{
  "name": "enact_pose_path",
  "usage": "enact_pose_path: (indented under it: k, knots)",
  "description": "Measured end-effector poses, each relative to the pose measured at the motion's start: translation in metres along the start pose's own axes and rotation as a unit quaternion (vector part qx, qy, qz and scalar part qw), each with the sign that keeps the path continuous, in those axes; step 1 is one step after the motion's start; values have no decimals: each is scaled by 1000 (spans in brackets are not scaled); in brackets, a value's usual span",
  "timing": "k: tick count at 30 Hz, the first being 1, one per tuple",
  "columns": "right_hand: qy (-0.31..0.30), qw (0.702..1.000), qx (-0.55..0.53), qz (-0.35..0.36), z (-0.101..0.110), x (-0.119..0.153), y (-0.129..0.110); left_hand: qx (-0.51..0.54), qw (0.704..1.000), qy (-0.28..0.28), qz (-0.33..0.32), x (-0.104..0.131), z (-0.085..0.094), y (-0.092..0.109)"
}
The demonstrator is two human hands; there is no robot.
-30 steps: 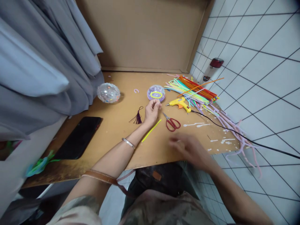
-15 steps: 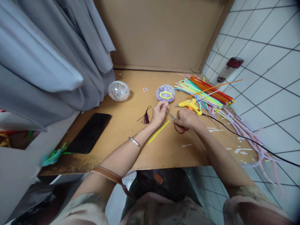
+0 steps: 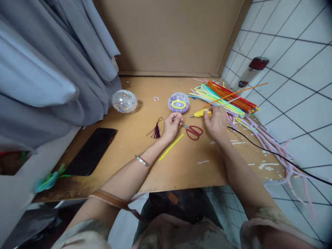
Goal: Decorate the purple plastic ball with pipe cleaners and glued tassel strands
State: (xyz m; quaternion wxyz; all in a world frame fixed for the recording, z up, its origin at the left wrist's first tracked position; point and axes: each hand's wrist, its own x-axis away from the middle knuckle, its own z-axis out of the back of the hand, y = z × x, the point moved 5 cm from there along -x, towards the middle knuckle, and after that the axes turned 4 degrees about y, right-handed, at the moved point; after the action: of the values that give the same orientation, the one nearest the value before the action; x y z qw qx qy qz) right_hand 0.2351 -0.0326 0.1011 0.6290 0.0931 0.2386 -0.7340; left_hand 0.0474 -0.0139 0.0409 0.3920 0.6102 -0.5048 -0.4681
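Observation:
My right hand (image 3: 218, 123) is closed around the yellow glue gun (image 3: 201, 113), whose metal nozzle points left; its handle is hidden under my fingers. My left hand (image 3: 172, 127) makes a pinch just in front of the purple ball (image 3: 171, 105), and what lies between the fingertips is too small to make out. A yellow ring (image 3: 178, 101) shows on that ball. Scissors with red handles (image 3: 195, 132) rest on the table between my hands, their tips close to my left fingers. A yellow pipe cleaner strip (image 3: 171, 147) and a dark purple tassel (image 3: 157, 131) lie near my left hand.
Bundled coloured pipe cleaners (image 3: 228, 98) lie at the back right, near a red-capped clear container (image 3: 255, 71). A black cord (image 3: 261, 146) crosses the right side. At left are a clear ball (image 3: 125, 101), a black phone (image 3: 90, 151) and a grey curtain (image 3: 85, 69).
My right hand has let go of the scissors, leaving them on the table, and has moved up and right onto the glue gun. The left hand keeps its pinch by the purple ball.

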Motion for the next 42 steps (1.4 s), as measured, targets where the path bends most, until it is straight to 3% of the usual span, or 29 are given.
enact_pose_path:
  k: [2, 6, 10, 13, 16, 19, 22, 26, 29, 31, 35, 38, 42]
  knots:
    - [-8, 998, 40, -45, -4, -4, 13, 3, 1000, 8, 1, -1, 1, -1]
    - [-100, 989, 84, -75, -23, -6, 25, 0, 1000, 25, 2, 0, 1, -3]
    - [-110, 987, 48, -105, -31, -10, 31, -3, 999, 40, -4, 2, 1, -2]
    - [-93, 986, 13, -136, -29, -12, 35, -58, 996, 41, -47, 5, 2, 3]
    - [-34, 987, -3, -159, -19, -13, 35, -212, 967, -32, -136, 10, -4, 10]
    - [14, 986, -22, -166, -10, -13, 34, -380, 893, -158, -184, 17, -17, 4]
    - [22, 987, -44, -155, -9, -13, 32, -440, 847, -221, -198, 23, -23, 0]
    - [23, 987, -52, -149, -8, -12, 31, -397, 843, -281, -229, 35, -33, 6]
    - [40, 987, -60, -147, -7, -12, 30, -312, 868, -320, -215, 43, -39, 11]
    - [56, 986, -74, -140, -7, -12, 30, -256, 907, -280, -183, 39, -37, 13]
    - [114, 980, -110, -122, -8, -13, 28, -111, 985, -116, -62, 18, -20, 6]
    - [156, 973, -137, -97, -9, -12, 26, 28, 998, -45, 26, 9, -12, -4]
    - [178, 972, -139, -67, -8, -9, 22, 122, 987, -6, 104, 7, -11, -8]
